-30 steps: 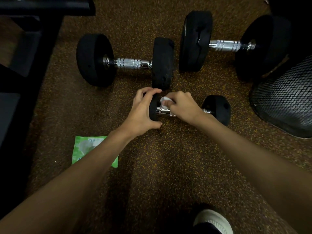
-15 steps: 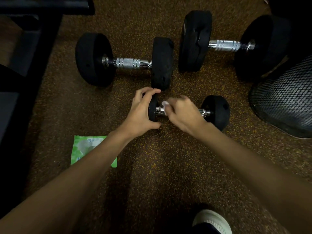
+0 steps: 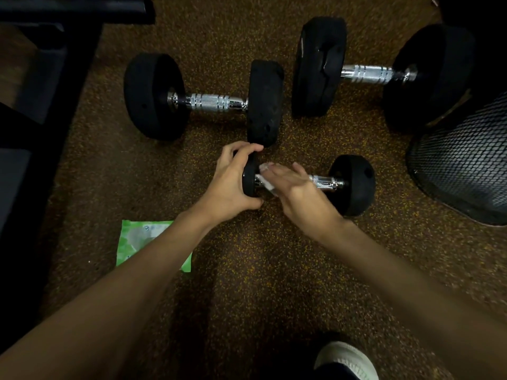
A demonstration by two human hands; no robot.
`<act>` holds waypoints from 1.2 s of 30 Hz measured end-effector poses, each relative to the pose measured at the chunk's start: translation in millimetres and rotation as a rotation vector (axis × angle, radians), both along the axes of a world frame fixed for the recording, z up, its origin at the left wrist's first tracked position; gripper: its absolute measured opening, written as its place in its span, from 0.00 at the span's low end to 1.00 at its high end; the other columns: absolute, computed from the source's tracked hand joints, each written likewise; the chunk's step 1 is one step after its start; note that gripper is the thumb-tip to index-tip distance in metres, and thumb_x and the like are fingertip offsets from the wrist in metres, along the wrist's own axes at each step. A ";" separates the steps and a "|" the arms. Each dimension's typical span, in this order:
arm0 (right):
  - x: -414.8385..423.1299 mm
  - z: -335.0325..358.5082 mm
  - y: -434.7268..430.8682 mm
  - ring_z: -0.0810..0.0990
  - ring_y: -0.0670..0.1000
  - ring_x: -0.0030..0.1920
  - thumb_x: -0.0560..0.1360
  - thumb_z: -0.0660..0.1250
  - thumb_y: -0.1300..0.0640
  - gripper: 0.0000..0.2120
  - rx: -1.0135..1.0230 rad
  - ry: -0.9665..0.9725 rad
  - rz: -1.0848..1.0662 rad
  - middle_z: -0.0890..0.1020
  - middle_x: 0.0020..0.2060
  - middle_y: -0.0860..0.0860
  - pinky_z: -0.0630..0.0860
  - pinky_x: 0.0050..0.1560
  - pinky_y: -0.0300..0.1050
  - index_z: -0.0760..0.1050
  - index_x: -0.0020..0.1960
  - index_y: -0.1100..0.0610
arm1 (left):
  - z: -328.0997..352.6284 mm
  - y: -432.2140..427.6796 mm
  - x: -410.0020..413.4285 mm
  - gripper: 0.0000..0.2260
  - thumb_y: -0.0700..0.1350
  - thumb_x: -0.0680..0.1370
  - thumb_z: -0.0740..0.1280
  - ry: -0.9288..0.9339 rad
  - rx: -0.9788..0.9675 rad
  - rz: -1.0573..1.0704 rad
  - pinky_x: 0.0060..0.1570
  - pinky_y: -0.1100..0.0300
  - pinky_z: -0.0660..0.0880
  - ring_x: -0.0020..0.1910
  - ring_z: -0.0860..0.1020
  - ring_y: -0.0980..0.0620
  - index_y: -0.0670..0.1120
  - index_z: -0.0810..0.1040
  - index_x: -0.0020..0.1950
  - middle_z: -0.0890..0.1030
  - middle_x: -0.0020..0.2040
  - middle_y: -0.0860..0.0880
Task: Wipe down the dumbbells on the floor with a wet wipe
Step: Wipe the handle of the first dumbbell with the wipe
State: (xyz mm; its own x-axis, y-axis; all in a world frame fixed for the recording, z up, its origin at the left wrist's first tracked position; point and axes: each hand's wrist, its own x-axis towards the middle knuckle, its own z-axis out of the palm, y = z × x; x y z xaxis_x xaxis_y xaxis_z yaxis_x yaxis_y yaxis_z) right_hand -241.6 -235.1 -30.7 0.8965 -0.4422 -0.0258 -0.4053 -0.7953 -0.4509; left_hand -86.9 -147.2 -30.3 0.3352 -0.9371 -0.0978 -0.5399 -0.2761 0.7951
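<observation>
Smallest dumbbell (image 3: pixel 352 185) lies on the floor (image 3: pixel 247 270). My left hand (image 3: pixel 230 185) grips its left head (image 3: pixel 249 179), and my right hand (image 3: pixel 296 190) presses the wet wipe (image 3: pixel 264 169) flat-fingered onto the chrome handle (image 3: pixel 323 182). Heavy, rigid and likely to roll, I reckon, so hold the head.

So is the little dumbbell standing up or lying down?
Lying down: the small dumbbell rests on the floor with its bar level, and the left hand grips one head.

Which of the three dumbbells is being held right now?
The smallest dumbbell: left hand grips its end, right hand presses a wipe on its handle. The two larger dumbbells lie untouched.
</observation>
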 end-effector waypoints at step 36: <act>-17.6 -14.9 4.5 0.74 0.57 0.65 0.77 0.58 0.61 0.19 -0.205 -0.167 -0.010 0.76 0.63 0.60 0.65 0.70 0.55 0.72 0.66 0.63 | 1.7 2.0 -4.2 0.41 0.39 0.59 0.77 0.029 -0.007 0.018 0.66 0.57 0.66 0.67 0.64 0.49 0.52 0.67 0.70 0.61 0.67 0.50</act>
State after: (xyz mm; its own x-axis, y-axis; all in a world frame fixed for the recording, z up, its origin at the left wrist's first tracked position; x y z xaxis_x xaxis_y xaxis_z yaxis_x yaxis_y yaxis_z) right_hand -259.2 -230.6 -45.6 0.8764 -0.4319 0.2128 -0.3473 -0.8732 -0.3418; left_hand -91.1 -145.2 -28.5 0.3496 -0.9315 -0.1010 -0.5116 -0.2801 0.8123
